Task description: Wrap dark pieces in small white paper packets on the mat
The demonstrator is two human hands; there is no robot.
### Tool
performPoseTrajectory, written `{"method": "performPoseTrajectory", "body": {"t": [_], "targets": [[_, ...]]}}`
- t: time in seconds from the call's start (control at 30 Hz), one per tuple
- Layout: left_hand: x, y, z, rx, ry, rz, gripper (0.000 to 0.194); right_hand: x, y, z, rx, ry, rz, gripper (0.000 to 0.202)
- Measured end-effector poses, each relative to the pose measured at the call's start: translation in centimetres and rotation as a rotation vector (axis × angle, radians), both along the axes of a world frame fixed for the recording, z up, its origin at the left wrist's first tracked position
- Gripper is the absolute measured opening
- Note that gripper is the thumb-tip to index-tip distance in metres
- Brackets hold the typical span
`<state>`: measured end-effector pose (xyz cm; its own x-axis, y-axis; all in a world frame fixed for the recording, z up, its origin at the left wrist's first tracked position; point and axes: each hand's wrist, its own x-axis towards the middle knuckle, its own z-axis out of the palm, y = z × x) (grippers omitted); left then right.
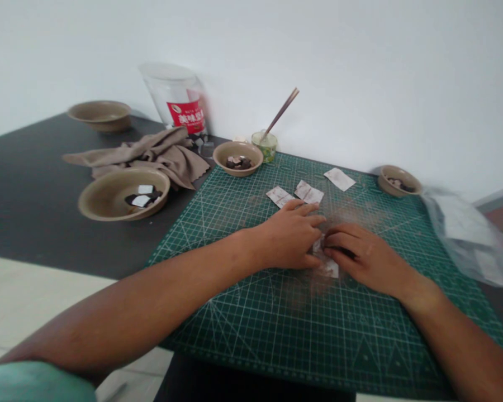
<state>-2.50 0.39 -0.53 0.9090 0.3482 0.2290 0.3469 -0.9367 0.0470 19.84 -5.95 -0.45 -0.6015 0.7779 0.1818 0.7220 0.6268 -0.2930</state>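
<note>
A small white paper (330, 269) with brown smudges lies on the green cutting mat (251, 312), partly covered by both hands. My left hand (292, 233) rests over its left side, palm down with fingers spread. From the right, my right hand (360, 251) has its fingertips pinched together on the paper; whatever is between them is hidden. Just beyond my left hand lie two smudged papers, one at the left (279, 196) and one beside it (309, 192). A cleaner white paper (339, 179) sits farther back. Brown powder stains the mat around the hands.
Small bowls with dark pieces stand at the back (238, 152) and right (399, 181). A green cup (265, 146) holds a stick. Leftward are a large bowl (104, 195), brown cloth (151, 156), another bowl (100, 114) and a clear jar (176, 100). A plastic bag (465, 223) lies right.
</note>
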Motion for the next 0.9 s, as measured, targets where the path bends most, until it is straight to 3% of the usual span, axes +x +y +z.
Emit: {"method": "performPoseTrajectory", "body": {"t": [0.4, 0.57, 0.73, 0.9], "targets": [[-0.27, -0.02, 0.26, -0.050, 0.001, 0.007, 0.045, -0.28, -0.05, -0.13, -0.043, 0.031, 0.032, 0.015], [-0.61, -0.17, 0.59, -0.098, 0.012, 0.023, 0.045, 0.27, -0.08, 0.20, -0.050, 0.006, -0.052, 0.013], [-0.76, -0.26, 0.31, -0.141, 0.039, 0.059, 0.051, -0.08, -0.33, 0.28, -0.129, 0.022, 0.061, 0.013], [-0.81, -0.30, -0.15, -0.172, 0.048, 0.091, 0.055, -0.30, -0.22, 0.01, -0.096, 0.042, -0.018, 0.014]]}}
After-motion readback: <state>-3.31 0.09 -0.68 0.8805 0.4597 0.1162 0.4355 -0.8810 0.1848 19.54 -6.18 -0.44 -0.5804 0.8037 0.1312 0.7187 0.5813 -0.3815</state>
